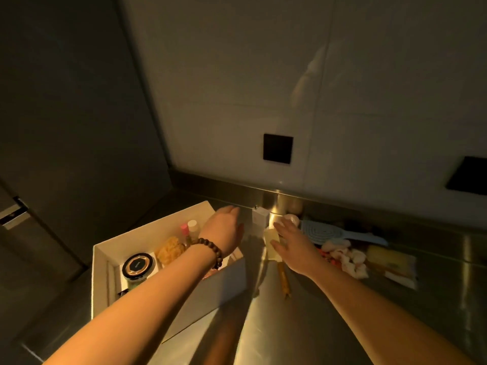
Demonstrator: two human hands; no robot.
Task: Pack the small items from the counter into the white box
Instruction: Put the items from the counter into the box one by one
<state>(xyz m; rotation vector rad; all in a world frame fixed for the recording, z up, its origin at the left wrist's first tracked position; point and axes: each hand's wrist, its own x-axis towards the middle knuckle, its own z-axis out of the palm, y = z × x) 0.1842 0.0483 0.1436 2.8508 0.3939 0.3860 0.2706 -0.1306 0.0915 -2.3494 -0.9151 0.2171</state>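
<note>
This looks like a room in a home, most likely a bathroom or a dressing corner, dimly lit with warm light. The table (329,325) is brushed metal with a raised metal strip along the back, under a wall of large pale glossy panels (237,88) with a black square wall plate (278,148). To the left stands a tall dark cabinet (66,114) with a metal handle (14,212). The things lying about are personal care items: a blue hairbrush (325,231), a natural sponge (170,249), small bottles (191,227), a black-lidded jar (138,265) and pale scrunchies (347,255).
</note>
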